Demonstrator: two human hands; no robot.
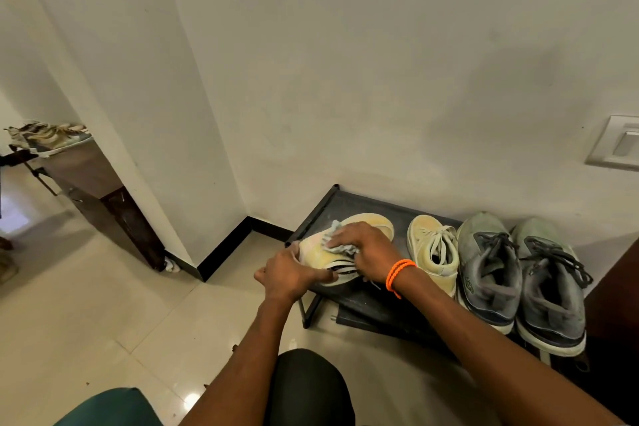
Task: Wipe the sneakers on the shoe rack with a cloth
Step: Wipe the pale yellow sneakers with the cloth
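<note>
White wall (380, 62): behind the rack, meeting a second wall at a corner with black skirting.
Tiled floor (86, 304): pale, glossy.
Dark wooden cabinet (103, 190): far left, with a striped shoe (48, 137) on top.
Black shoe rack (366, 207): low, against the wall, holding 4 sneakers on its top shelf.
Grey sneakers (522, 280): 2, side by side at the right end of the shelf, dark laces, toes toward the wall.
Yellow sneaker, upright (432, 249): between the grey pair and the hands, pale laces.
Yellow sneaker, tipped (345, 245): at the left end of the shelf, lying on its side, heel over the rack's edge.
Left hand (290, 275): fingers curled round the heel end of the tipped sneaker, gripping it.
Right hand (363, 245): fingers spread flat, pressing the cloth onto the tipped sneaker's side; 1 orange band (397, 273) on the wrist.
Cloth (333, 235): pale blue, crumpled, partly under the right hand.
Wall switch (619, 145): white, far right.
</note>
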